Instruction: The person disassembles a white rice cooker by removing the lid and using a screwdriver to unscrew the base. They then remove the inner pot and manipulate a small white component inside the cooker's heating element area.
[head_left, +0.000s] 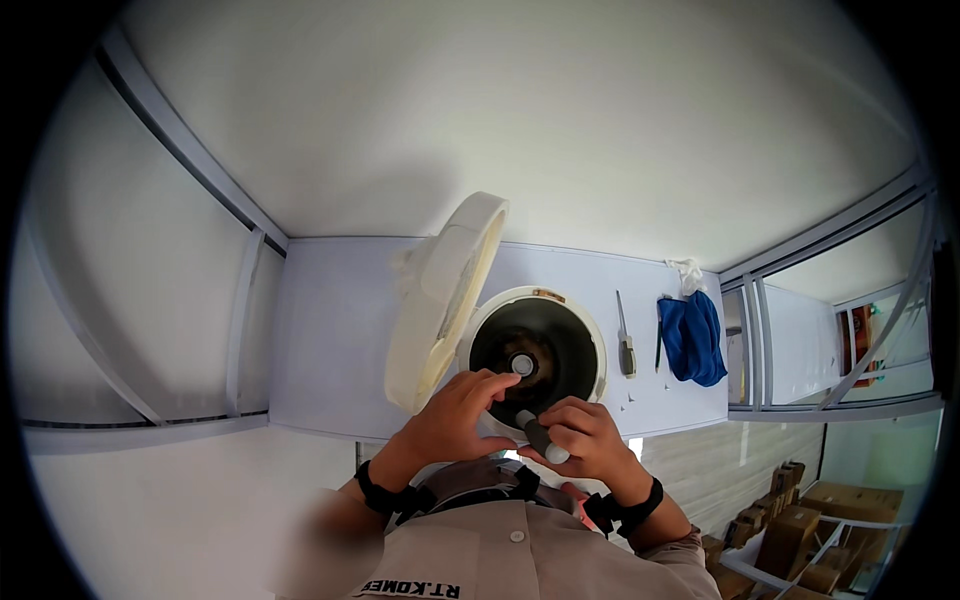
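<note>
The cooker (512,294) stands mid-frame on the pale bench (330,330), its lid (435,310) tipped up on the left side. I see the left hand (455,414) over the near rim, thumb and fingers apart, one fingertip close to the round knob (522,365) inside; I can't tell whether they touch. At lower centre, the right hand (598,440) is clamped on a grey tool (541,438). Right of centre lie a screwdriver (627,355) and a blue cloth (692,338).
</note>
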